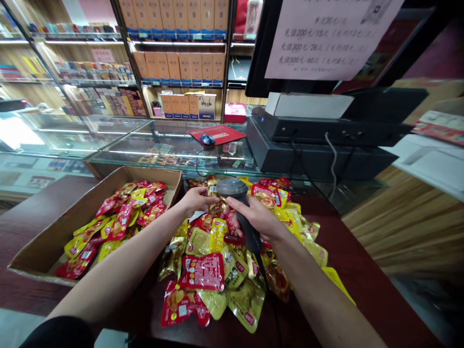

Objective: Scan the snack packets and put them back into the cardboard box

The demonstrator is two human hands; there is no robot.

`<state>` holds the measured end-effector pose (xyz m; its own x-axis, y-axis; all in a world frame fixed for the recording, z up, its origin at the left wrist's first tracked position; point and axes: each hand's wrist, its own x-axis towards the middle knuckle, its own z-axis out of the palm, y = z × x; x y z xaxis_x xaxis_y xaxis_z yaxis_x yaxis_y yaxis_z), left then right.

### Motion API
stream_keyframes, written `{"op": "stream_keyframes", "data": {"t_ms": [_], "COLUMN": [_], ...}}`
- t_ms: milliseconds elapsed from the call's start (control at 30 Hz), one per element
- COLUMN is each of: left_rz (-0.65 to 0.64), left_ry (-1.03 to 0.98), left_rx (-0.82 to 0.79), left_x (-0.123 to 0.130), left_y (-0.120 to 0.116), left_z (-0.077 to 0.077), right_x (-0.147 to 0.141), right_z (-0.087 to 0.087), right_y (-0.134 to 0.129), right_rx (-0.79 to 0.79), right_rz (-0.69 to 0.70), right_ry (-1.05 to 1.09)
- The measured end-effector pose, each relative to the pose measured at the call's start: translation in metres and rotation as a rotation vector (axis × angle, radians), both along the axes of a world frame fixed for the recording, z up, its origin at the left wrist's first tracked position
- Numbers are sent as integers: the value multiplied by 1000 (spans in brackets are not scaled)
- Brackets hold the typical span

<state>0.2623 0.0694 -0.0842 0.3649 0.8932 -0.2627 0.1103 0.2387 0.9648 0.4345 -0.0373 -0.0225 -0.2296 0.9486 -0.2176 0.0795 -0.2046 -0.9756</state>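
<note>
Cardboard box: sits at far left on the worktop (342, 256), a loose heap of red and yellow packets (121, 220) inside. The left forearm crosses its near side, so I'd lift clear of that wall if coming back this way.
Left hand: this hand (197, 200) reaches out past the cardboard box (54, 237), fingertips right by a gold packet (216, 208) under the scanner head. Can't tell if that grip is actually pinching it or just touching.
Packet pile: the big heap (206, 270) is mid-worktop, just beside the box, spilling toward the near edge. Not much bare room there, so easy to nudge one off imo.
Scanner: handheld scanner (232, 187) over the pile, cable (262, 275) trailing down across it. Looks like the scanning step to me; next move calls for a flat, unhidden barcode facing the head.
Right hand: this one (259, 217) has its grip wrapped firmly round the scanner handle.
Right side: bare strip of worktop past the pile, best open room going. Behind, the glass case (174, 150) and black register unit (326, 133) limit any reach forward.
</note>
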Motion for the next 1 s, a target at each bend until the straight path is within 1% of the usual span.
{"op": "stream_keyframes", "data": {"t_ms": [100, 200, 300, 433, 533, 600, 667, 700, 767, 867, 933, 1000], "left_rz": [46, 104, 160, 288, 405, 512, 569, 553, 445, 257, 146, 18], "left_ry": [-20, -65, -8, 94, 84, 100, 160, 199, 267, 384, 479, 628], "left_rx": [37, 76, 160, 285, 328, 382, 451, 477, 499, 472, 452, 428], "left_x": [-7, -27, -66, -135, -176, -191, -194, -192, -180, -149, -124, -100], "left_y": [5, 11, 14, 4, -8, -13, -15, -14, -13, -14, -20, -31], "left_z": [14, 36, 63, 93, 105, 108, 106, 104, 98, 87, 77, 66], "right_x": [0, 0, -1, -4, -7, -10, -12, -13, -14, -14, -13, -11], "right_z": [5, 11, 15, 16, 16, 16, 16, 16, 16, 15, 16, 16], "right_y": [-4, -9, -15, -20, -22, -23, -25, -26, -27, -28, -28, -27], "right_rx": [30, 69, 90, 122, 134, 138, 146, 151, 156, 152, 142, 128], "right_rz": [5, 10, 13, 33, 46, 51, 53, 47, 30, 12, 22, 40], "right_ry": [8, 2, -3, 11, 27, 23, 11, 7, 11, 25, 31, 41]}}
